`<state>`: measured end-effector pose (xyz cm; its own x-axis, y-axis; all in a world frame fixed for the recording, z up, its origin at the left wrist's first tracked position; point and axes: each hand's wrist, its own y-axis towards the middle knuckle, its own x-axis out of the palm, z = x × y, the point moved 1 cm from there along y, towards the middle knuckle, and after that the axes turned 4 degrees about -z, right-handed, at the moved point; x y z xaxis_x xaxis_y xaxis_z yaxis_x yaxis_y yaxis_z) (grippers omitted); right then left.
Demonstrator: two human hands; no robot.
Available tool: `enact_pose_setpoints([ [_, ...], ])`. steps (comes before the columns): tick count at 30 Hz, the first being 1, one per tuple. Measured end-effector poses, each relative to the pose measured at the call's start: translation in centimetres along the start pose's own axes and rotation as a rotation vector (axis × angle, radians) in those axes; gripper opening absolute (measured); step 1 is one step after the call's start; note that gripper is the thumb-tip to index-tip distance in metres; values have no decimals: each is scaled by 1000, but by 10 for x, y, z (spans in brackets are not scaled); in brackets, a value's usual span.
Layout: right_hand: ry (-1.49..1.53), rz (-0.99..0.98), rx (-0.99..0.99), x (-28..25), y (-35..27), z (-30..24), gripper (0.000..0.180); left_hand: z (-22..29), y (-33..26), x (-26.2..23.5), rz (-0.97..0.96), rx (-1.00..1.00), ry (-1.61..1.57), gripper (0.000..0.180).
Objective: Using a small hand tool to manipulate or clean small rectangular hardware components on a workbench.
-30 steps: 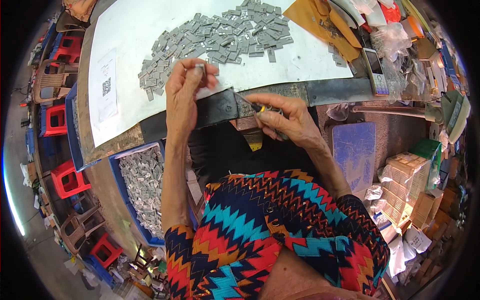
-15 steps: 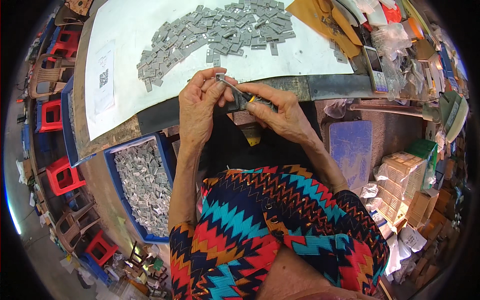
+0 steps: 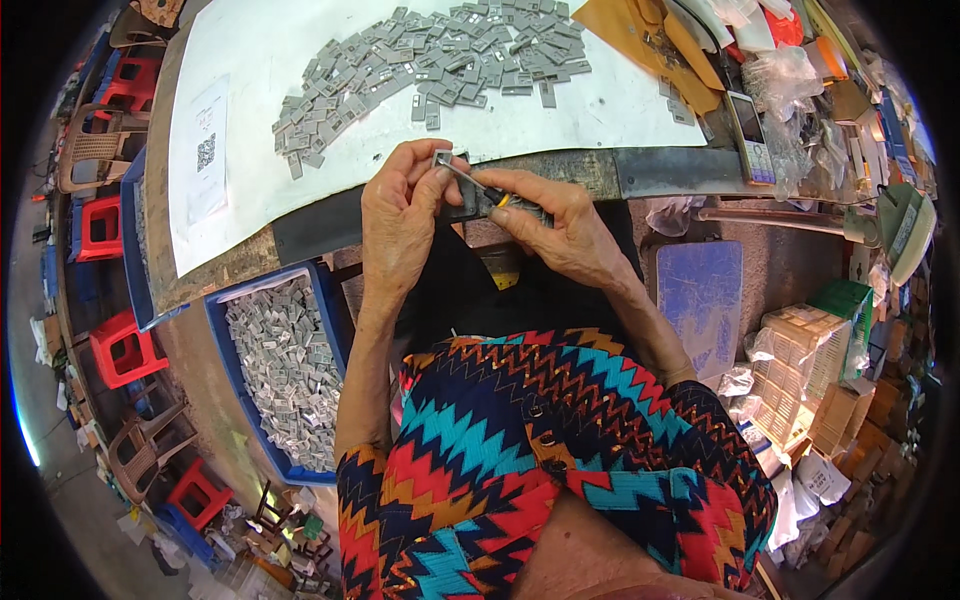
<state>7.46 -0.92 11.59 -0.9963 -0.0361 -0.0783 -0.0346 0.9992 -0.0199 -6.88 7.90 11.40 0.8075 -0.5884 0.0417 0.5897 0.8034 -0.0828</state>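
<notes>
Pinched between thumb and fingers of my left hand (image 3: 398, 215) is a small grey rectangular plate (image 3: 442, 157) with a cut-out, held up over the table's near edge. My right hand (image 3: 560, 222) is closed around the black-and-yellow handle (image 3: 508, 201) of a hand tool with a thin metal shaft (image 3: 462, 175). The shaft's end meets the plate by my left thumb; its exact tip is too small to make out. Beyond my hands, a heap of similar grey plates (image 3: 440, 60) lies on white sheeting (image 3: 250, 130).
Left of my lap stands a blue bin (image 3: 243, 385) full of small grey pieces. A phone (image 3: 750, 138) and an orange-brown sheet (image 3: 625, 35) lie at the table's right. Red stools (image 3: 128, 350) stand far left; a wicker-coloured basket (image 3: 785, 365) sits lower right.
The plate is turned slightly in my left fingers, showing more of its cut-out. Both hands stay nearly in place, with the shaft still against the plate.
</notes>
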Motion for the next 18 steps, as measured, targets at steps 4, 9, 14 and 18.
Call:
enact_pose_setpoints([
  [4,-119,17,-38,0,-1,4,33,-4,0,0,48,34,146,20],
  [9,-359,121,-269,6,-1,10,35,-1,-3,6,99,131,437,19],
  [14,-645,134,-122,17,-7,-4,38,-4,-5,7,174,232,639,18],
  [18,-561,142,-147,17,-7,-2,38,-4,-6,10,209,337,683,19],
])
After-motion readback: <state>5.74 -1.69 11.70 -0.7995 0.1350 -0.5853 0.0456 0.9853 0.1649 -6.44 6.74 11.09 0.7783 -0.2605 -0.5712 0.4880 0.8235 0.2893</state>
